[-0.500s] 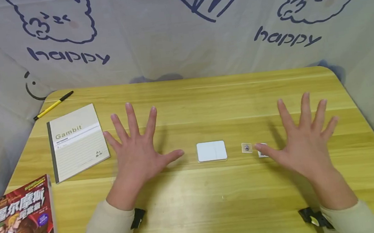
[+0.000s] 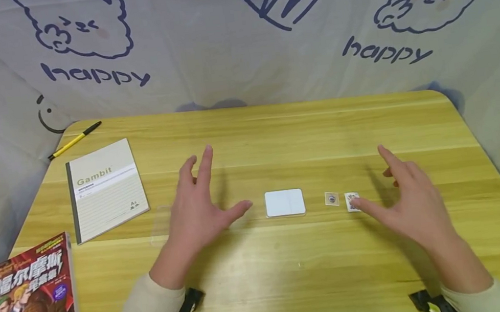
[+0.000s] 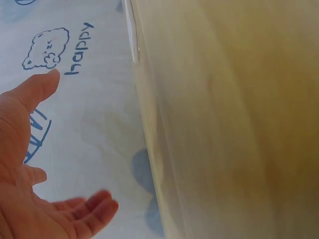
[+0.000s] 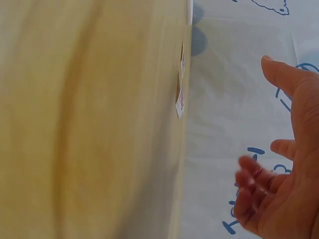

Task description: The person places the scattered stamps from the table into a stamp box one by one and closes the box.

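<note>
In the head view my left hand (image 2: pixel 196 211) hovers over the table left of a white rounded card-like piece (image 2: pixel 284 202), holding nothing. Its thumb points toward that piece and its fingers are loosely bent. On the right side hangs my right hand (image 2: pixel 415 204), also free of any object, thumb and index apart. Its thumb tip overlaps a small square with a printed picture (image 2: pixel 351 201), but the right wrist view shows the thumb (image 4: pixel 281 74) apart from the small pieces (image 4: pixel 180 99). Another small square (image 2: pixel 331 198) lies between that one and the white piece.
A transparent sheet (image 2: pixel 160 228) lies partly behind my left hand. Farther left are a Gambit notebook (image 2: pixel 108 190), a yellow and black pen (image 2: pixel 74 140) and a comic-style book (image 2: pixel 28 305). Drawn-on white cloth (image 2: pixel 238 49) surrounds the wooden table (image 2: pixel 303 294).
Both hands had their fingers spread wide and straight; now the fingers are loosely bent and drawn in. The left hand has shifted slightly right, uncovering the transparent sheet.
</note>
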